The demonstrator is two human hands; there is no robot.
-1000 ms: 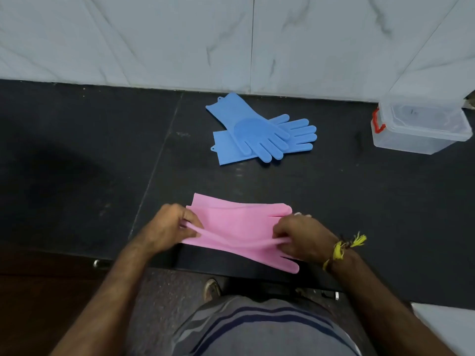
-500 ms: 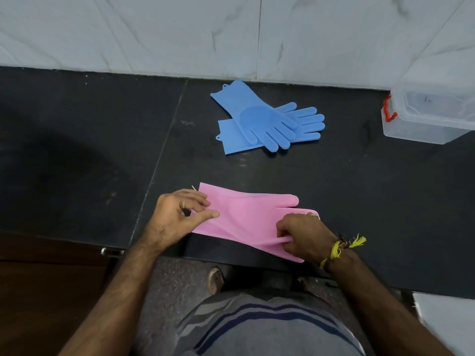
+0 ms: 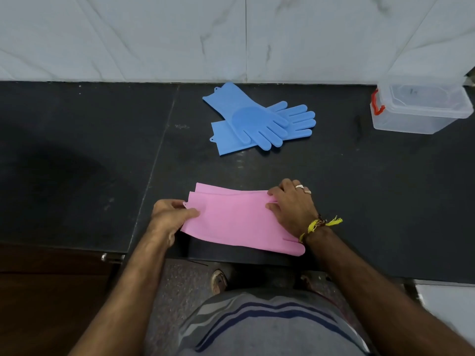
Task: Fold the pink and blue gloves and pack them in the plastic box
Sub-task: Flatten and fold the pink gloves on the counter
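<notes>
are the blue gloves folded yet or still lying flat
Still flat. The blue silicone gloves lie spread on the black counter, one crossed over the other, fingers extended, with neither hand touching them.

Matt rubbery pink gloves (image 3: 235,219) lie on dark polished stone counter (image 3: 77,155) (faintly speckled).

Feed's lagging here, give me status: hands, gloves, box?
Left hand pinching pink gloves at cuff, right hand pressing finger end. Blue gloves unfolded, farther back. Box far right, lid on. Nothing between.
</notes>
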